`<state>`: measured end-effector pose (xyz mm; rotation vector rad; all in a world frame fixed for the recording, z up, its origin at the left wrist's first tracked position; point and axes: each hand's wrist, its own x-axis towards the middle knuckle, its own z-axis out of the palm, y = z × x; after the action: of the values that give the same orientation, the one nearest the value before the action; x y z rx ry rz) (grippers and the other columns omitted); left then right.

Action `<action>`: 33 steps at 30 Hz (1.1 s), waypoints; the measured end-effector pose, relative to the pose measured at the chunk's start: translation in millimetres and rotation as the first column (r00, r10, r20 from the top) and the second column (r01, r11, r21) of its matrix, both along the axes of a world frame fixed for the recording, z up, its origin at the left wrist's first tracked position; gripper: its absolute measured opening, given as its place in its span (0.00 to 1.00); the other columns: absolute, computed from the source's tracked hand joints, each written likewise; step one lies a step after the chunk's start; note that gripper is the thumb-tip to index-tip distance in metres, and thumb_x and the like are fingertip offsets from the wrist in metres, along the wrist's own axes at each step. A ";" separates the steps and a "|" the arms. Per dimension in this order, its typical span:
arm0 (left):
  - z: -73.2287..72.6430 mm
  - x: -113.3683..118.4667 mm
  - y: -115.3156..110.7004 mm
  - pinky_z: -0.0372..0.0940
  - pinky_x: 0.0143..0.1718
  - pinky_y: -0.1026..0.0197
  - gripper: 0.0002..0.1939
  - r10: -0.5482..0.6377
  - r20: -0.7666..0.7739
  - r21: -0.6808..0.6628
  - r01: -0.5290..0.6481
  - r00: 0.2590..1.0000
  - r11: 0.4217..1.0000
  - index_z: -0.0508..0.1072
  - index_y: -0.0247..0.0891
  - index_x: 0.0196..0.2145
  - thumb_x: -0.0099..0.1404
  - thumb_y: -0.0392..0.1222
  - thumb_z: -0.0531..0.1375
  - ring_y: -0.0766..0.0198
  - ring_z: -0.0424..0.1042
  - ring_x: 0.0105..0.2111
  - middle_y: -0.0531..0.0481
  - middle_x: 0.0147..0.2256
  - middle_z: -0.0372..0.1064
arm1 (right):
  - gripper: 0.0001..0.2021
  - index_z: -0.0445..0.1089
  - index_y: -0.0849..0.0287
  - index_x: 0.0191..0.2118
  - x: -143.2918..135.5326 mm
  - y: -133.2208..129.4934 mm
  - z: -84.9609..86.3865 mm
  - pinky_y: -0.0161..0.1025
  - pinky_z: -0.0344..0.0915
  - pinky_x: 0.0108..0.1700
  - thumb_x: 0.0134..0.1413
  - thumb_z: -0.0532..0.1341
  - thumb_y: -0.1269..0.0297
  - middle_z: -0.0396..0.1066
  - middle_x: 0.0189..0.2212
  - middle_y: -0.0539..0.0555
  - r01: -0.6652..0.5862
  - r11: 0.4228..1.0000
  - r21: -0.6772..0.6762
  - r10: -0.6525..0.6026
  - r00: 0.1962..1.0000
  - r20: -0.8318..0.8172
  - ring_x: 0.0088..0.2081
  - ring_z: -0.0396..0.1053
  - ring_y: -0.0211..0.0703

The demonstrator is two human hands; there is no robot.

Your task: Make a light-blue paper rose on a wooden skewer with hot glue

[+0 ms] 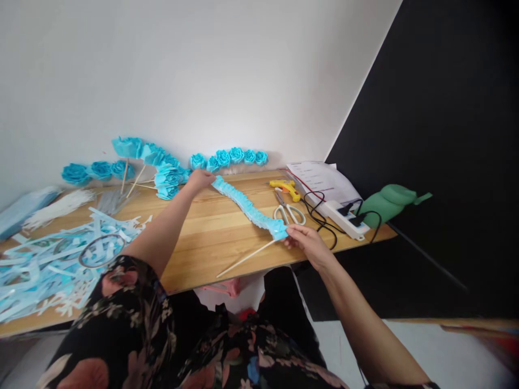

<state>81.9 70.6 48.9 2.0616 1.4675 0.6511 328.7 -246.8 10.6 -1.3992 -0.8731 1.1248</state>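
Observation:
A light-blue ruffled paper strip point(245, 205) runs slantwise over the table between my hands. Its far end is pinched in the fingers of my left hand point(200, 180), close to the blue paper flowers. My right hand point(307, 241) is closed on the near end, at the table's front edge. From that end a thin pale stick point(246, 258) reaches down to the left. Whether my right fingers grip the stick itself or only the paper around it, I cannot tell. Scissors point(288, 212) with white handles lie just beyond my right hand.
A yellow glue gun point(287, 189), a black cable point(323, 219), a white power strip point(345, 219), papers point(322, 181) and a green bottle point(385, 204) crowd the right. Blue paper flowers point(236, 155) line the wall. Paper scraps point(52, 265) and a ring point(101, 250) cover the left of the wooden table point(194, 237).

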 end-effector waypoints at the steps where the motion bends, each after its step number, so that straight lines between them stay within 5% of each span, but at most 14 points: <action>1: 12.3 -1.0 3.9 0.64 0.32 0.63 0.07 0.003 0.007 0.018 -0.003 1.000 1.000 0.79 0.37 0.28 0.54 0.44 0.64 0.57 0.72 0.30 0.52 0.19 0.67 | 0.18 0.77 0.57 0.29 -0.7 1.4 0.9 0.38 0.66 0.32 0.40 0.73 0.46 0.76 0.26 0.55 -0.006 1.000 -0.001 0.006 1.000 -0.005 0.27 0.69 0.40; 7: 102.8 -3.7 33.4 0.67 0.44 0.58 0.10 0.020 -0.009 0.274 -0.016 1.000 0.962 0.82 0.35 0.34 0.54 0.40 0.66 0.55 0.73 0.36 0.48 0.27 0.74 | 0.18 0.76 0.57 0.31 -29.2 39.4 10.0 0.34 0.63 0.27 0.41 0.72 0.47 0.75 0.25 0.53 -0.141 0.990 0.028 0.141 0.990 0.000 0.26 0.70 0.39; 10: 121.3 -0.1 36.7 0.67 0.47 0.57 0.11 0.076 -0.057 0.283 -0.057 0.995 0.957 0.83 0.35 0.36 0.53 0.38 0.67 0.54 0.72 0.37 0.47 0.26 0.72 | 0.14 0.75 0.57 0.32 -49.2 62.9 15.7 0.34 0.61 0.26 0.51 0.67 0.50 0.77 0.28 0.54 -0.272 0.961 -0.046 0.276 0.951 0.137 0.26 0.71 0.39; 12: 118.6 2.9 35.6 0.67 0.47 0.56 0.11 0.099 -0.078 0.267 -0.075 0.992 0.961 0.83 0.34 0.36 0.53 0.36 0.66 0.55 0.72 0.36 0.47 0.26 0.71 | 0.13 0.74 0.57 0.30 -55.4 72.9 21.5 0.35 0.59 0.28 0.59 0.61 0.54 0.77 0.27 0.54 -0.327 0.936 -0.130 0.351 0.834 0.425 0.26 0.70 0.39; 14: 108.5 4.5 34.9 0.67 0.46 0.57 0.11 0.094 -0.076 0.260 -0.072 0.993 0.963 0.83 0.34 0.36 0.53 0.36 0.65 0.55 0.73 0.36 0.47 0.26 0.71 | 0.15 0.74 0.56 0.29 -54.1 79.1 29.2 0.37 0.56 0.31 0.63 0.58 0.56 0.77 0.27 0.54 -0.272 0.954 -0.129 0.275 0.613 0.741 0.28 0.70 0.41; 17: 91.2 2.6 37.0 0.66 0.45 0.59 0.10 0.048 -0.048 0.263 -0.034 0.998 0.964 0.84 0.35 0.33 0.52 0.36 0.66 0.55 0.74 0.36 0.48 0.26 0.73 | 0.17 0.76 0.56 0.32 -44.5 88.3 39.8 0.38 0.52 0.32 0.66 0.55 0.56 0.78 0.29 0.54 -0.226 0.969 -0.097 0.189 0.434 0.881 0.29 0.69 0.42; 26: 82.1 2.1 45.0 0.67 0.40 0.59 0.13 0.057 -0.103 0.254 -0.029 0.993 0.967 0.84 0.34 0.36 0.53 0.36 0.64 0.55 0.76 0.35 0.45 0.30 0.78 | 0.14 0.80 0.55 0.39 -49.8 145.7 38.2 0.38 0.52 0.31 0.64 0.57 0.58 0.80 0.34 0.53 -0.213 0.972 -0.102 0.186 0.425 0.886 0.33 0.72 0.44; 33: 84.5 10.5 36.2 0.67 0.41 0.60 0.11 -0.024 -0.143 0.313 0.069 0.989 0.947 0.85 0.37 0.35 0.54 0.38 0.64 0.55 0.76 0.36 0.44 0.33 0.80 | 0.15 0.77 0.54 0.52 -58.4 218.7 70.7 0.39 0.67 0.49 0.64 0.58 0.64 0.79 0.51 0.52 -0.159 0.980 0.118 -0.025 0.490 0.872 0.49 0.75 0.46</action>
<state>92.3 106.8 133.3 2.4223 1.4605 0.7825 270.3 -28.1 81.3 -1.7919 -1.7243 0.2559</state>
